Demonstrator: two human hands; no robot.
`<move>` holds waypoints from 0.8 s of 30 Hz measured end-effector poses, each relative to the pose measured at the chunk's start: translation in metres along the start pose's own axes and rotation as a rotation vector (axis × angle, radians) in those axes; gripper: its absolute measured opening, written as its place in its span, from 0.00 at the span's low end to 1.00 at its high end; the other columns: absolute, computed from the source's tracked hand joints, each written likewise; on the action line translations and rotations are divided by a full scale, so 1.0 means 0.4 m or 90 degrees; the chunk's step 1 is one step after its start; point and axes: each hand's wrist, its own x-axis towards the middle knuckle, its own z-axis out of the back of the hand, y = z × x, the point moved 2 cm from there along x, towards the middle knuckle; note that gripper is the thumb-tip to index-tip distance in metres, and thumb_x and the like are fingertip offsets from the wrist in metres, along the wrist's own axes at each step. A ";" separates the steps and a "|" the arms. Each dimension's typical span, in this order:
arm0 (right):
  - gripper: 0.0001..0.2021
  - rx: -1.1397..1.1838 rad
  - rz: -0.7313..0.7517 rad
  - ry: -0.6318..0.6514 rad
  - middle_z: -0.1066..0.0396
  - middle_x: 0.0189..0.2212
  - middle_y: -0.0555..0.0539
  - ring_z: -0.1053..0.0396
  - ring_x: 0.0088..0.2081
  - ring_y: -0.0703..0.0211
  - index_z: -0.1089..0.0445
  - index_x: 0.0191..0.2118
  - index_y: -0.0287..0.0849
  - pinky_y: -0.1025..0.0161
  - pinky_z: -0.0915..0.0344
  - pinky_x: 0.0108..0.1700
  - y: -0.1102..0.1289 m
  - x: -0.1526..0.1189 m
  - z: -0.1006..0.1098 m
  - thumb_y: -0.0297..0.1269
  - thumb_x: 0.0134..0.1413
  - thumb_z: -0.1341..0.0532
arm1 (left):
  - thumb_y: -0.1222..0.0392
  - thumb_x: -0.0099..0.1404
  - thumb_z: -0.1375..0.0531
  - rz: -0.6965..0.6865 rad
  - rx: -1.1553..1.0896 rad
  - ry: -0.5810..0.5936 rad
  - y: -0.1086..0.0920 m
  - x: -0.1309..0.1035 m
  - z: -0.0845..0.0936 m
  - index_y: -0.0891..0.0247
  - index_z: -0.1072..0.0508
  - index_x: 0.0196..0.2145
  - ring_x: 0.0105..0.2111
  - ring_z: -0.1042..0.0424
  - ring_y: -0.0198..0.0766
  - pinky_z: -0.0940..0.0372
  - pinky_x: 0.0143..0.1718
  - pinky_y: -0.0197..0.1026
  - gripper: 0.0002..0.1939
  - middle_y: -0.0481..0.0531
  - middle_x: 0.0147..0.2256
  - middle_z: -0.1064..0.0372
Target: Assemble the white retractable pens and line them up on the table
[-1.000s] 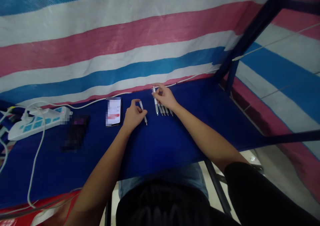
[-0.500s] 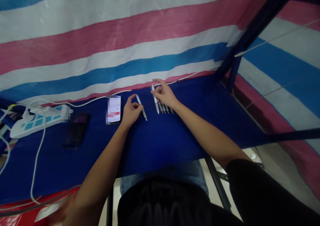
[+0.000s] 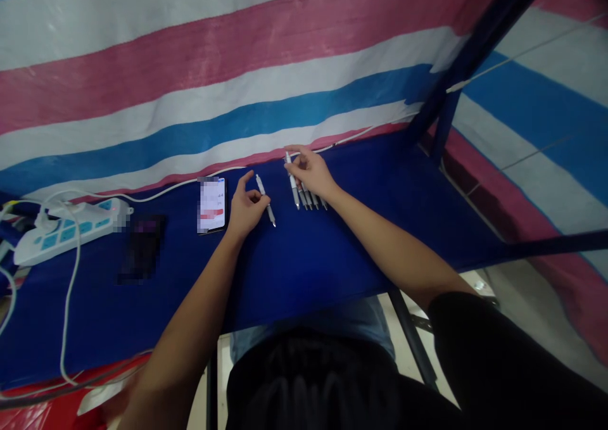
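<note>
A white-and-grey pen (image 3: 271, 216) lies aslant under my left hand (image 3: 246, 209). The thumb and a finger of that hand pinch its middle, and the forefinger is stretched out just left of the pen's upper end. Further right, my right hand (image 3: 314, 174) grips another white-and-grey pen (image 3: 294, 191) by its upper part, tip pointing toward me. Right beside it, several similar pens (image 3: 314, 201) lie side by side, their grey tip ends showing. My right hand covers their upper parts.
All of this is on a blue table (image 3: 304, 262). Left of my left hand lies a phone (image 3: 212, 206) with a lit screen. A dark blurred object (image 3: 144, 243) and a white power strip (image 3: 71, 232) with cables are farther left. Striped sheeting (image 3: 228, 94) hangs behind.
The left forefinger has lifted off the upper end of its pen. My right hand stays on its pen. The whole view has shifted slightly.
</note>
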 end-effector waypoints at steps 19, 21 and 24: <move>0.22 -0.039 -0.007 -0.014 0.34 0.25 0.58 0.34 0.21 0.63 0.34 0.64 0.48 0.64 0.31 0.26 -0.004 0.001 0.009 0.35 0.67 0.35 | 0.67 0.61 0.36 -0.003 0.047 0.037 0.004 -0.001 -0.003 0.60 0.34 0.68 0.23 0.33 0.35 0.41 0.26 0.38 0.37 0.43 0.25 0.31; 0.20 -0.033 -0.018 -0.018 0.34 0.25 0.58 0.33 0.21 0.62 0.33 0.62 0.47 0.64 0.31 0.26 -0.008 0.003 0.014 0.34 0.67 0.36 | 0.67 0.61 0.36 -0.002 0.056 0.040 0.004 -0.001 -0.004 0.60 0.34 0.68 0.23 0.34 0.36 0.41 0.26 0.38 0.37 0.43 0.25 0.31; 0.13 -0.031 -0.031 -0.019 0.35 0.24 0.58 0.34 0.20 0.63 0.30 0.55 0.45 0.64 0.33 0.24 -0.016 0.012 0.029 0.34 0.66 0.36 | 0.67 0.61 0.36 -0.002 0.062 0.044 0.004 -0.001 -0.005 0.61 0.35 0.68 0.23 0.35 0.35 0.41 0.27 0.38 0.37 0.43 0.25 0.32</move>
